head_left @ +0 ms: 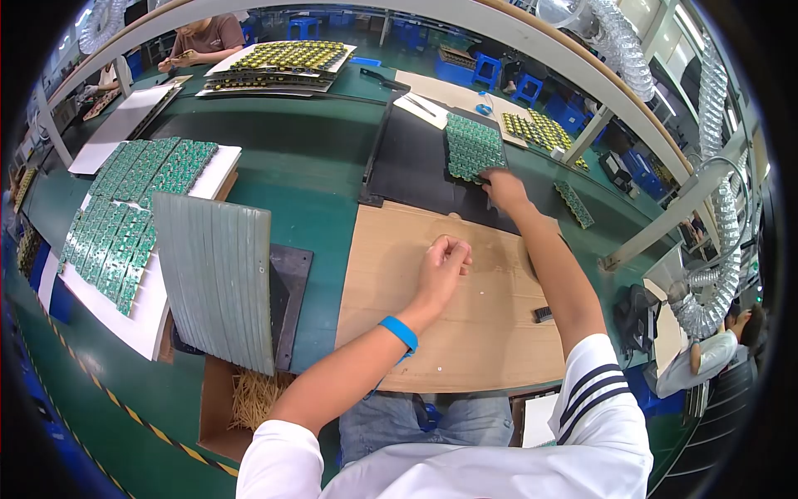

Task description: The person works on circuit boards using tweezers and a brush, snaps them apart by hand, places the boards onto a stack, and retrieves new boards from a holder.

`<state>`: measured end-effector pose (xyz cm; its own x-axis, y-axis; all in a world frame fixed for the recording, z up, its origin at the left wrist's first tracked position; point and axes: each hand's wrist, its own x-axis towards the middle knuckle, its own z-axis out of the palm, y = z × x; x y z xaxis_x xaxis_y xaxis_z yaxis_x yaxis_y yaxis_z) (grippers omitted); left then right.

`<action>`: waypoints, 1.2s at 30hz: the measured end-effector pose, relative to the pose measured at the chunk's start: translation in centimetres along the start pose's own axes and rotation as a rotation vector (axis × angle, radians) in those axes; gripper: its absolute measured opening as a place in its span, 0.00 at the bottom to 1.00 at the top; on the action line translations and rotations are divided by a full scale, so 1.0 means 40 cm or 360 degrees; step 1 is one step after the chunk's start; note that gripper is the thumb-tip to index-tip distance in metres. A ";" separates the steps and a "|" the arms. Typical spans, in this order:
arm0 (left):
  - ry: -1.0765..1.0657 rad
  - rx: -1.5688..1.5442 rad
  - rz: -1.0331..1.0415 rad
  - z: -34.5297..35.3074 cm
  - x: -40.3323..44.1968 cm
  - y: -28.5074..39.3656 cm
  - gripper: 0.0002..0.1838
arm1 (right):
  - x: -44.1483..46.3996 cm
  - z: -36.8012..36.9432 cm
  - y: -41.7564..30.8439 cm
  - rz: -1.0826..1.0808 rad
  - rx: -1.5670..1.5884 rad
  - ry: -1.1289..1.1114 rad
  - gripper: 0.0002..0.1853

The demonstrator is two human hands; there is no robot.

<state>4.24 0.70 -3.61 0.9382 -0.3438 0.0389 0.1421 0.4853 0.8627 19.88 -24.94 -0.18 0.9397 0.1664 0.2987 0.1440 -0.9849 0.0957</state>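
My right hand (504,188) reaches to the near right corner of a block of green circuit boards (475,143), its fingers closed at the board edge. Exactly how much it grips is hidden by the fingers. The boards lie on a black tray (411,158). My left hand (449,256) hovers over a brown cardboard sheet (407,333), its fingers curled together; whatever may be between them is hidden. A blue wrist strap (400,334) circles my left wrist.
Left, an upright grey ribbed panel (214,279) stands before more green boards (125,224) on white sheets. A box of thin sticks (258,399) sits below. Stacked yellow-topped boards (287,56) are behind, near a person (212,40). A narrow board strip (573,205) lies right.
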 end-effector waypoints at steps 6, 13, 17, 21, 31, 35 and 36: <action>0.0011 -0.0025 -0.0035 0.006 -0.009 0.010 0.08 | -0.016 -0.029 -0.024 0.0200 -0.0050 -0.0093 0.15; 0.0008 -0.0049 -0.0068 0.007 -0.009 0.016 0.08 | -0.014 -0.013 -0.019 0.0164 -0.0099 -0.0018 0.12; 0.0013 -0.0073 -0.0061 0.005 -0.011 0.011 0.08 | -0.021 -0.008 -0.031 0.0216 -0.0075 -0.0038 0.12; -0.0001 -0.0062 -0.0081 0.002 -0.007 0.008 0.08 | -0.027 -0.003 -0.033 0.0131 -0.0067 0.0075 0.12; -0.0021 -0.0079 -0.0102 0.002 -0.009 0.016 0.08 | -0.004 0.006 -0.023 0.0236 -0.0082 -0.0015 0.12; -0.0016 -0.0108 -0.0089 0.004 -0.007 0.013 0.09 | 0.005 0.024 -0.007 0.0230 -0.0085 0.0040 0.12; -0.0007 -0.0120 -0.0086 0.005 -0.007 0.013 0.10 | 0.006 0.024 -0.009 0.0226 -0.0081 0.0062 0.12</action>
<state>4.00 0.90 -3.08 0.9271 -0.3747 -0.0044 0.2160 0.5249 0.8233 20.35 -24.57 -1.04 0.9367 0.0283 0.3491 -0.0063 -0.9952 0.0976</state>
